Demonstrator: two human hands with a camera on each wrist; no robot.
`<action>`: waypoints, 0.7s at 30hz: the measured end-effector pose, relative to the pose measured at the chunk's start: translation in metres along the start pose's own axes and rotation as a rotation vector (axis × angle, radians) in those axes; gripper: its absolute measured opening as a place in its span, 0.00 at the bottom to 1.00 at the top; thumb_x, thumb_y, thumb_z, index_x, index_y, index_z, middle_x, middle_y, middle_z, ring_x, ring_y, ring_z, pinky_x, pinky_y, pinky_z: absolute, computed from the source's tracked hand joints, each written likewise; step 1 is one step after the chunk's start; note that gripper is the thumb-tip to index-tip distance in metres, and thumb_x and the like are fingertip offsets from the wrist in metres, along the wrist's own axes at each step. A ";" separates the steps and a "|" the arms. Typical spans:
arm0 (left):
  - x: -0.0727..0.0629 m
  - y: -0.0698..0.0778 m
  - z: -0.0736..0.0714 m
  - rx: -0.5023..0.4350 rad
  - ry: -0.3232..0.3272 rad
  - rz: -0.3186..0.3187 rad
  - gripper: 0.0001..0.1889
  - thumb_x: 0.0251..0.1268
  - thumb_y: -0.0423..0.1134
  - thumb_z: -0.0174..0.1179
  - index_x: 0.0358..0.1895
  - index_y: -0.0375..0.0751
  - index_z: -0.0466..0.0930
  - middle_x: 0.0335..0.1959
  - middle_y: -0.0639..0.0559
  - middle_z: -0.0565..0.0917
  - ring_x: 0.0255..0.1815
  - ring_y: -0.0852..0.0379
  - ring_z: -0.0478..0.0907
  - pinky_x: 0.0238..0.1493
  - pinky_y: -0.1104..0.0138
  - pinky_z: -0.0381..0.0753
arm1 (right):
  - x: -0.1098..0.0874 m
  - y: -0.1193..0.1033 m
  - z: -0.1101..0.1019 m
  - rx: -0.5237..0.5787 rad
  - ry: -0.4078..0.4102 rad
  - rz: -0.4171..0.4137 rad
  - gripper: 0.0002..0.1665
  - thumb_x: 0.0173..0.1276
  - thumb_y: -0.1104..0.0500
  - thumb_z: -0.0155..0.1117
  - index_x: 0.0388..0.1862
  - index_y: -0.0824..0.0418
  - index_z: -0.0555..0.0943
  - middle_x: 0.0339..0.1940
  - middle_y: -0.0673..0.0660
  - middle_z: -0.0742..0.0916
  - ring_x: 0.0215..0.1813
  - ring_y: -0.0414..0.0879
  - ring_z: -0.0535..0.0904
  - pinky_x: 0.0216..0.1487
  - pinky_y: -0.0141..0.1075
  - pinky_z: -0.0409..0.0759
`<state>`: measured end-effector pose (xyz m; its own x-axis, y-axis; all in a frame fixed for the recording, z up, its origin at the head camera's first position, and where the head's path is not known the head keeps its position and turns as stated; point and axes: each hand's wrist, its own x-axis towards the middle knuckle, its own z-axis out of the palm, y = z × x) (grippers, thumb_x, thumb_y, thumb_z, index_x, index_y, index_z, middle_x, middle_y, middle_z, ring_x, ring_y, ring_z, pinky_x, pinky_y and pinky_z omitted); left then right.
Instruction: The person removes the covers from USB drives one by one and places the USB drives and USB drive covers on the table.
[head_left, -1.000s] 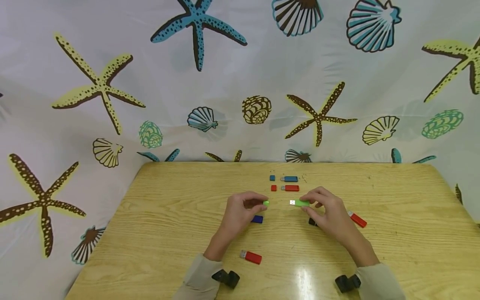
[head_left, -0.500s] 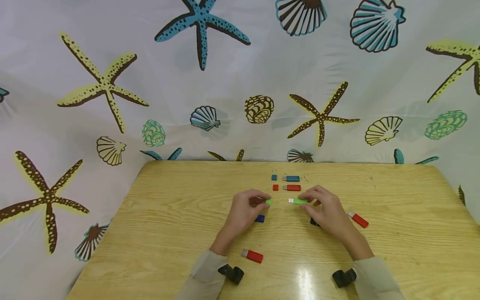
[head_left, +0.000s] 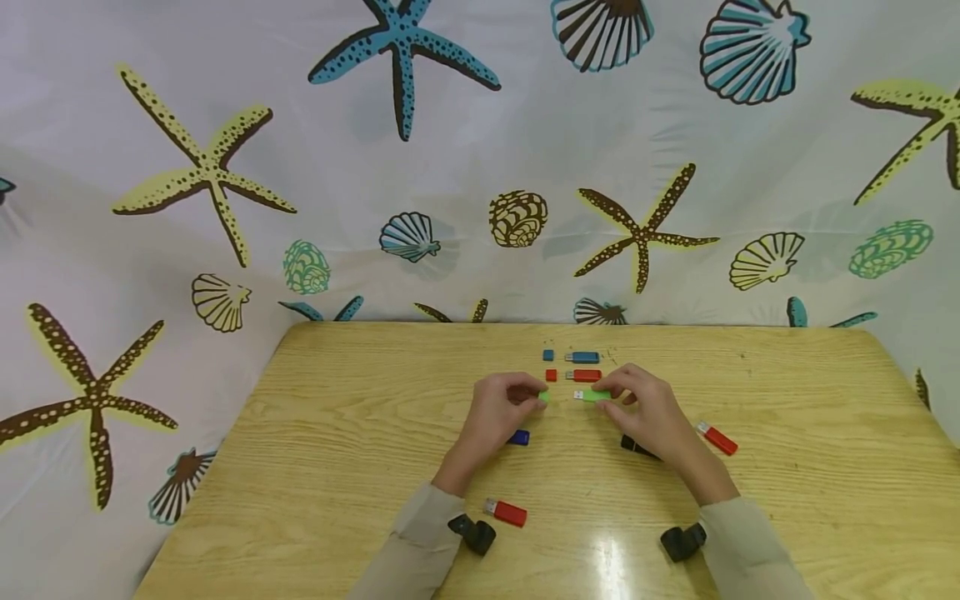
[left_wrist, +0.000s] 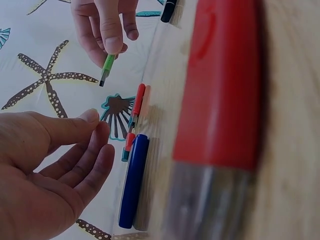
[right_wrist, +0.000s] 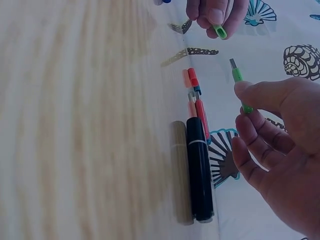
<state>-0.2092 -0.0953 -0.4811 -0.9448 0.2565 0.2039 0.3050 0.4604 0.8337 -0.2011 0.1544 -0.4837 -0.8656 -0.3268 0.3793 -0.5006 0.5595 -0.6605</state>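
Note:
My left hand point(head_left: 495, 417) pinches a small green cap point(head_left: 543, 397) between thumb and fingertips. In the right wrist view the hollow end of this cap point(right_wrist: 220, 32) shows. Across a short gap, my right hand point(head_left: 652, 417) pinches a green USB stick point(head_left: 596, 396) by its body, the metal plug pointing left at the cap. Both hands are close in front of a red USB stick point(head_left: 584, 376) and its separate red cap point(head_left: 551, 375). Behind these lie a blue USB stick point(head_left: 582, 357) and a blue cap point(head_left: 548, 355), likewise apart.
A dark blue piece point(head_left: 520, 437) lies by the left wrist, partly covered. Under the right hand is a black USB stick point(head_left: 637, 447). Uncapped red USB sticks lie on the wooden table point(head_left: 337, 467): one stick point(head_left: 717, 439) at right, another stick point(head_left: 507, 512) in front. A shell-print cloth point(head_left: 465, 167) hangs behind.
Both hands have moved a little toward the back of the table with the green cap and USB stick, and the gap between the two pieces has narrowed. More of the black stick shows.

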 end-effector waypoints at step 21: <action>0.018 -0.005 0.010 0.119 -0.015 -0.083 0.05 0.64 0.30 0.71 0.42 0.39 0.91 0.38 0.51 0.89 0.38 0.56 0.84 0.41 0.64 0.84 | 0.010 0.012 0.007 -0.002 -0.061 0.086 0.09 0.67 0.67 0.72 0.46 0.62 0.88 0.37 0.53 0.84 0.40 0.47 0.80 0.40 0.40 0.84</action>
<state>-0.2263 -0.0843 -0.4867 -0.9657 0.2260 0.1281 0.2388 0.5781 0.7803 -0.2159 0.1526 -0.4924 -0.9036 -0.3232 0.2812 -0.4246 0.5890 -0.6876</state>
